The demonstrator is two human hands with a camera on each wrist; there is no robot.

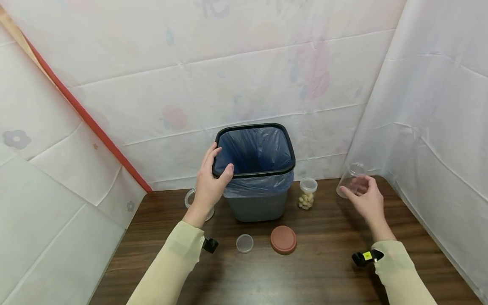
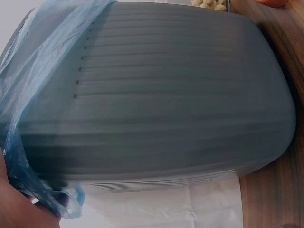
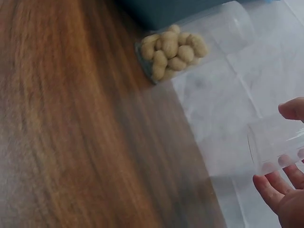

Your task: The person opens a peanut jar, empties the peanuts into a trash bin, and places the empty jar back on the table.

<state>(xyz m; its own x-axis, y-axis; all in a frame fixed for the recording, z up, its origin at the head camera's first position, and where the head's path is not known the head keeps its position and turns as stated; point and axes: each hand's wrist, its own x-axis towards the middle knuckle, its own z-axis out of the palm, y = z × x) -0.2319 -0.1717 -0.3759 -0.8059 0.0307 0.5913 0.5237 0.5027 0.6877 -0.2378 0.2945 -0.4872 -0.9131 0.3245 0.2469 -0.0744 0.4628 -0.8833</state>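
A grey trash bin (image 1: 256, 206) stands upright at the table's back, lined with a blue plastic bag (image 1: 249, 148); a black rim rings its mouth. At its front left corner my left hand (image 1: 212, 178) grips the rim, thumb at the front and fingers along the left side. The left wrist view shows the bin's ribbed side (image 2: 180, 95). My right hand (image 1: 367, 200) holds a clear plastic jar (image 1: 347, 180), slightly tilted, between thumb and fingers. No contents show in that jar. Between bin and right hand stands a jar of peanuts (image 1: 306, 199) with a translucent lid.
A clear round container (image 1: 189, 198) is partly hidden behind my left hand. In front of the bin lie a small translucent lid (image 1: 245, 243) and a reddish-brown round lid (image 1: 284, 239). White sheeting (image 1: 244, 84) hangs behind the wooden table (image 1: 324, 267) and along both sides.
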